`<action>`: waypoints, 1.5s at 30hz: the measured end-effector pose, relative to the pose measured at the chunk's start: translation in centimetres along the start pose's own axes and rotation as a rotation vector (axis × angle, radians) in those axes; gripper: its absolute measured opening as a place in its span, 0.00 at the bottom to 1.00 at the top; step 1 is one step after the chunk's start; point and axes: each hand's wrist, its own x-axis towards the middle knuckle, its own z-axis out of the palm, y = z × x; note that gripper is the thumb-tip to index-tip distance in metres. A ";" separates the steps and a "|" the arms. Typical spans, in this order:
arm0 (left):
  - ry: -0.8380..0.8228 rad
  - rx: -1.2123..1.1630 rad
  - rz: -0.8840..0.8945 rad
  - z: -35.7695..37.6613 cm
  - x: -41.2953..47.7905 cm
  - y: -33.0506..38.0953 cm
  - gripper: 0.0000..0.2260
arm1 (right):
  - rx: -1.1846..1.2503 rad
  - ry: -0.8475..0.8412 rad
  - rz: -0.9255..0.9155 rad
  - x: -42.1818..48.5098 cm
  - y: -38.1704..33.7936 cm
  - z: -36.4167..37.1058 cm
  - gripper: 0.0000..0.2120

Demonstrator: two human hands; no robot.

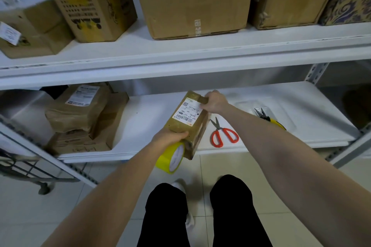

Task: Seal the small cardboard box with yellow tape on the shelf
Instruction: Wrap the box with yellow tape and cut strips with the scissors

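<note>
Person stands at a white shelf (281, 138), both arms out. Small box (187, 118) sits at the front edge of the lower level, long side running away from the person, near end sticking out past the edge. White label is on top, and the box skin looks glossy with tape.

Left hand (167, 136) is curled over the near end of the box, fingers clamped on its top edge. Yellow tape roll (170, 157) is right under that hand, touching the box's near end; can't tell if the hand also holds the roll.

Right hand (215, 101) is at the far end, fingers curled, gripping the far top corner where a tape strip crosses it.

Red scissors (222, 133) lie on the shelf just right of the box, blades apart. Pliers (263, 114) are further right, partly behind the right forearm. Wrapped parcels (80, 104) are stacked at the left of the same level. Big cartons (190, 0) stand on the level above.
</note>
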 end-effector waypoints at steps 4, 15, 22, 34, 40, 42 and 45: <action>0.102 -0.009 -0.061 -1.3 0.6 -0.9 0.24 | 0.151 0.078 0.133 -1.1 1.1 -0.2 0.18; 0.382 0.095 -0.059 -3.3 -0.6 -2.2 0.09 | 0.155 0.169 0.223 -4.0 -0.1 0.9 0.13; 0.400 0.042 -0.084 -5.4 -1.5 -3.8 0.07 | 0.195 0.166 0.264 -4.4 -0.9 1.9 0.18; 0.216 0.054 -0.134 -2.5 -0.4 -5.0 0.09 | -0.396 0.063 -0.643 -7.5 -4.9 6.1 0.24; 0.207 -0.038 -0.134 -2.1 0.3 -6.2 0.09 | -0.510 0.267 -0.625 -7.1 -7.2 7.6 0.20; 0.204 -0.061 -0.135 -2.0 0.5 -6.3 0.10 | -0.507 0.260 -0.634 -6.8 -7.5 7.6 0.18; 0.197 -0.081 -0.127 -1.9 0.7 -6.2 0.11 | -0.481 0.209 -0.661 -6.1 -7.2 7.2 0.17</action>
